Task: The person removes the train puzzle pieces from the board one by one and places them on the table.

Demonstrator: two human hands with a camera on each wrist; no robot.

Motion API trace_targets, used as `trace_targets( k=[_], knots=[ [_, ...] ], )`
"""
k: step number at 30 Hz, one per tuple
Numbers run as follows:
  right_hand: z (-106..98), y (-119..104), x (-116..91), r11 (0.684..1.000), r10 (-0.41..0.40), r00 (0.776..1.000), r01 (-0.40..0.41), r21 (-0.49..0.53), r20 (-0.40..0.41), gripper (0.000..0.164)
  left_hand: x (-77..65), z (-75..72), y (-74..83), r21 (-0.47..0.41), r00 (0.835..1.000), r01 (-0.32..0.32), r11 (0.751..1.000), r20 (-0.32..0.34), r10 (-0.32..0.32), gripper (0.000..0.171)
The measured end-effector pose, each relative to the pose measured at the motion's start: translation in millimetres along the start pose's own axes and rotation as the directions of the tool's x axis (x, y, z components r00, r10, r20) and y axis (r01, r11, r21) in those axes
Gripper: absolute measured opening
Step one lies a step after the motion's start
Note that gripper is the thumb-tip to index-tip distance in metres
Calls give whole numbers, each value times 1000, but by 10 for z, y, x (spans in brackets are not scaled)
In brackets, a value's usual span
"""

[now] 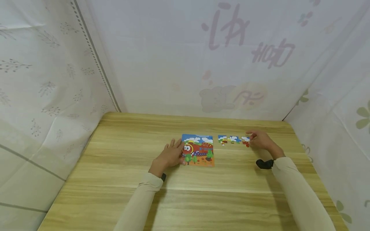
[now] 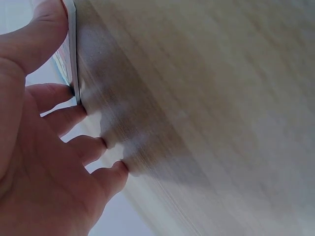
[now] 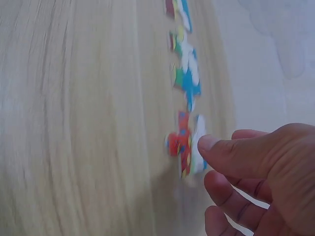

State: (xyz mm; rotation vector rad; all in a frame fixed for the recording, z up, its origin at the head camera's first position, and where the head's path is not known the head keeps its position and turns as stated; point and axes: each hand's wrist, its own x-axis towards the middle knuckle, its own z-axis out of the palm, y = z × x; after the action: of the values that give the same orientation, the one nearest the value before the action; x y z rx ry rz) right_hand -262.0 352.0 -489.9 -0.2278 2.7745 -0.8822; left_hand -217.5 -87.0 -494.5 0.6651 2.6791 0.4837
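A picture board (image 1: 199, 150) with a red cartoon train lies flat on the table. My left hand (image 1: 171, 154) rests along its left side, fingers loosely spread. In the left wrist view, the thumb (image 2: 47, 34) lies on the board near its edge and the other fingertips touch the table and edge. Right of the board is a row of jigsaw pieces: a left piece (image 1: 222, 139) and a middle piece (image 1: 233, 140) lie on the table. At the row's right end my right hand (image 1: 260, 140) pinches a red-and-white jigsaw piece (image 3: 185, 147), thumb on top, fingertips partly hidden behind.
The wood-grain table (image 1: 216, 199) reaches back to a printed cloth curtain (image 1: 173, 64). More patterned cloth (image 1: 52, 80) hangs along the left side and the right side. Black straps (image 1: 264, 164) sit at both wrists, below the beige sleeves.
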Motion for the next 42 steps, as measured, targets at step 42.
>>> trace_targets(
  k=[42],
  knots=[
    [963,-1356,408,969,-246,961,242,47,128,38,4,25,2,27,1000,-3,1000,-27,3,90]
  ],
)
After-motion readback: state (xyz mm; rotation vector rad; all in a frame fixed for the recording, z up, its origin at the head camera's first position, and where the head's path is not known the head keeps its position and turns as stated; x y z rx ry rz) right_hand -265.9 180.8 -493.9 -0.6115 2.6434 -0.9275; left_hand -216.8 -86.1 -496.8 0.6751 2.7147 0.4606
